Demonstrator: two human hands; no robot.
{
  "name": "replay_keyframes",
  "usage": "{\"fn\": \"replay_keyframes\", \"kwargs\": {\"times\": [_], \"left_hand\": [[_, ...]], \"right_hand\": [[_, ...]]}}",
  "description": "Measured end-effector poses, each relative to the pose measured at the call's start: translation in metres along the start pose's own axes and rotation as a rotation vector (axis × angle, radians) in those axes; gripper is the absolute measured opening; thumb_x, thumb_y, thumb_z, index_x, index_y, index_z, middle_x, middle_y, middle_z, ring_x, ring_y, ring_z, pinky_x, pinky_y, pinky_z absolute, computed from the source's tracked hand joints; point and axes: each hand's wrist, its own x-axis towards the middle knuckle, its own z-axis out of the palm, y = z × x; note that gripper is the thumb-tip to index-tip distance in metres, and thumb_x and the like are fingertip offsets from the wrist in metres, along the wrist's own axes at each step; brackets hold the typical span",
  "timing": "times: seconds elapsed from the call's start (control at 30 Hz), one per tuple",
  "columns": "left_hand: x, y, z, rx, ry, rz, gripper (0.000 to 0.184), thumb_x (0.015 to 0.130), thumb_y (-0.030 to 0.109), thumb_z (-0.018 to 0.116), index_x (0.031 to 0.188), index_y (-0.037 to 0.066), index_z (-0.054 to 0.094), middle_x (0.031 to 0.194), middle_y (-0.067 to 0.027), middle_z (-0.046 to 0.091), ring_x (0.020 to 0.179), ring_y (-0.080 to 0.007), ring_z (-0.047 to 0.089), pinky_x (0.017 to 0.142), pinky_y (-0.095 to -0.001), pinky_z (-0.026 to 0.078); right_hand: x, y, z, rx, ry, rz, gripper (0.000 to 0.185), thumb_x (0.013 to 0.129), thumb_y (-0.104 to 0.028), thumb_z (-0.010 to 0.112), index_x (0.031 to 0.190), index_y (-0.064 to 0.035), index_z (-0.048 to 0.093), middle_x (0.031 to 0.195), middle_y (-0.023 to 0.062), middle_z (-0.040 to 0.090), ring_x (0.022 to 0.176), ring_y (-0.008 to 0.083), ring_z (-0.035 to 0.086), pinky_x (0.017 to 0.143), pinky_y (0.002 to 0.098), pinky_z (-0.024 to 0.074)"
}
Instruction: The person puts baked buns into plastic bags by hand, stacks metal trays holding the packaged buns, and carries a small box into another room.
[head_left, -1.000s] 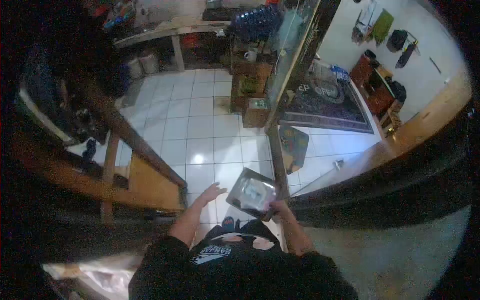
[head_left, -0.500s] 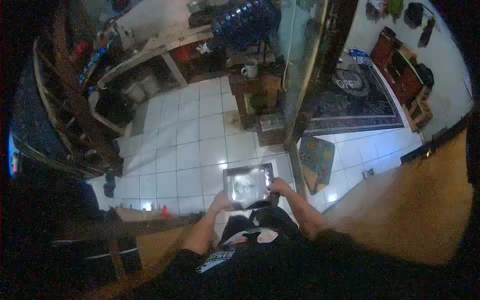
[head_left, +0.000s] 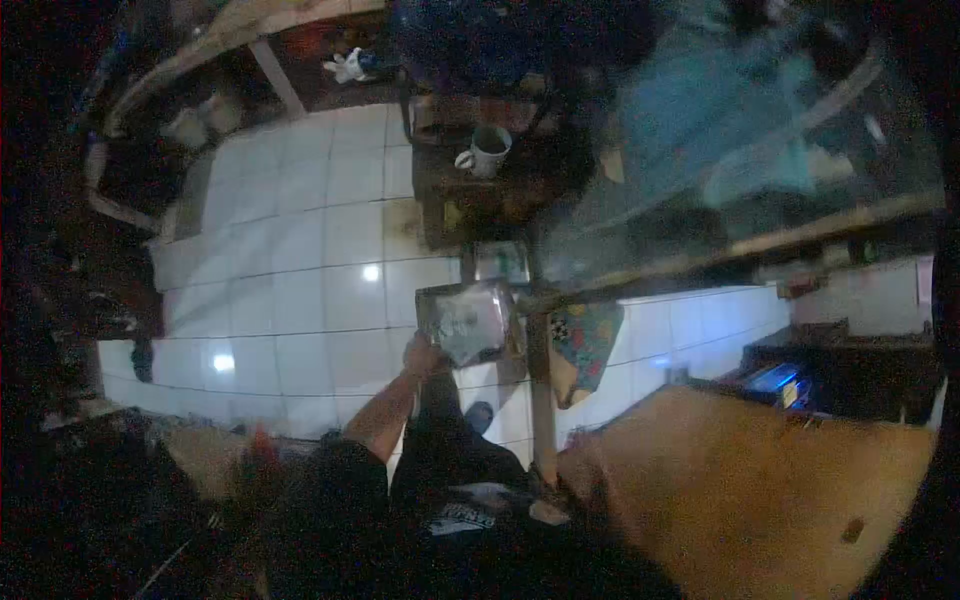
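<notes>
My left hand [head_left: 425, 355] grips the lower left corner of a dark-edged picture frame [head_left: 465, 325] with a glossy, pale front. The frame is tilted in front of me, above the white tiled floor [head_left: 290, 300]. What the picture shows is washed out by glare and blur. My right hand cannot be made out. Just beyond the held frame, a second flat framed item [head_left: 502, 262] lies at the near end of a low dark wooden stand [head_left: 440, 205].
A white mug [head_left: 487, 152] stands on the low stand. A patterned mat [head_left: 588, 345] lies right of a post [head_left: 540, 420]. A large brown wooden panel [head_left: 740, 480] fills the lower right. Glass with a wooden edge [head_left: 760, 240] spans the upper right.
My right hand has left the picture frame and dropped from sight; the left hand still grips it. My view has turned, and the frame is closer to the low stand.
</notes>
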Motion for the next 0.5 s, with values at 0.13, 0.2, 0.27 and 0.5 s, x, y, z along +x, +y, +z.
{"fn": "replay_keyframes", "kwargs": {"times": [0.13,0.2,0.27,0.5], "left_hand": [[0.126,0.002,0.051,0.247,-0.032,-0.017,0.052,0.077,0.030,0.068,0.116,-0.003,0.058,0.098,-0.0255,0.070,0.095,-0.0413,0.069,0.080,-0.0487,0.056],[0.167,-0.004,0.077,0.223,-0.120,0.012,0.051,0.078,0.030,0.067,0.115,-0.005,0.058,0.096,-0.0252,0.069,0.092,-0.0437,0.069,0.079,-0.0504,0.056],[0.192,0.001,0.097,0.121,-0.083,0.106,0.047,0.082,0.032,0.066,0.114,-0.003,0.060,0.091,-0.0217,0.069,0.084,-0.0421,0.069,0.072,-0.0499,0.056],[0.280,0.003,0.175,-0.368,-0.139,0.280,0.039,0.090,0.038,0.061,0.116,0.009,0.063,0.084,-0.0143,0.066,0.069,-0.0332,0.063,0.063,-0.0480,0.053]], "right_hand": [[-0.095,-0.024,0.042,0.074,0.242,-0.093,0.045,0.104,-0.035,0.043,0.138,-0.0047,0.047,0.131,0.0141,0.056,0.117,0.0274,0.057,0.096,0.0410,0.0484],[-0.106,-0.044,0.056,0.084,0.287,-0.097,0.045,0.104,-0.035,0.044,0.136,-0.0048,0.049,0.130,0.0142,0.057,0.116,0.0273,0.057,0.095,0.0408,0.0486],[-0.102,-0.056,0.063,0.079,0.314,-0.121,0.044,0.103,-0.036,0.045,0.135,-0.0049,0.050,0.128,0.0142,0.058,0.115,0.0272,0.058,0.095,0.0406,0.0488],[-0.030,-0.196,0.063,-0.034,0.320,-0.288,0.043,0.102,-0.037,0.048,0.129,-0.0051,0.054,0.122,0.0144,0.061,0.111,0.0270,0.060,0.092,0.0398,0.0494]]}}
